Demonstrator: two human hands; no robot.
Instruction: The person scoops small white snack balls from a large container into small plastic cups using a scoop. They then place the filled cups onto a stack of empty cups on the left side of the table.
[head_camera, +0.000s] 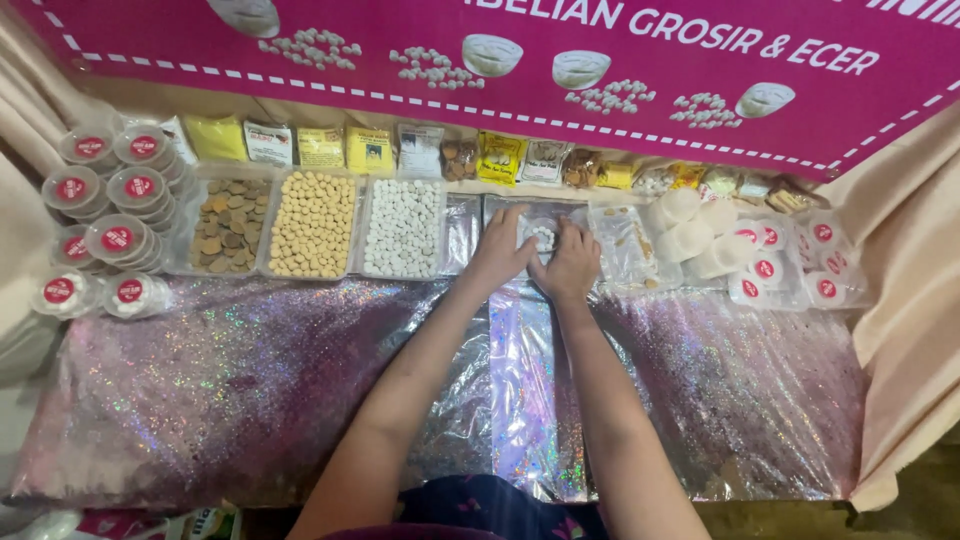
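Observation:
My left hand (499, 248) and my right hand (571, 262) reach side by side into a clear plastic tray (545, 212) at the back middle of the glittery table cover (220, 380). A few small white round pieces (543, 237) lie between my fingers in that tray. Both hands have fingers bent down onto the tray's contents; whether they grip any piece is hidden. To the left stand a tray of white pellets (402, 228), a tray of tan round pieces (313, 224) and a tray of brown discs (228, 224).
Stacked clear lidded tubs with red labels (112, 205) fill the far left. White cups and more red-labelled tubs (760, 262) crowd the right. Small packets (370, 150) line the back under a pink banner (520, 60). Beige curtains (905, 300) hang at both sides.

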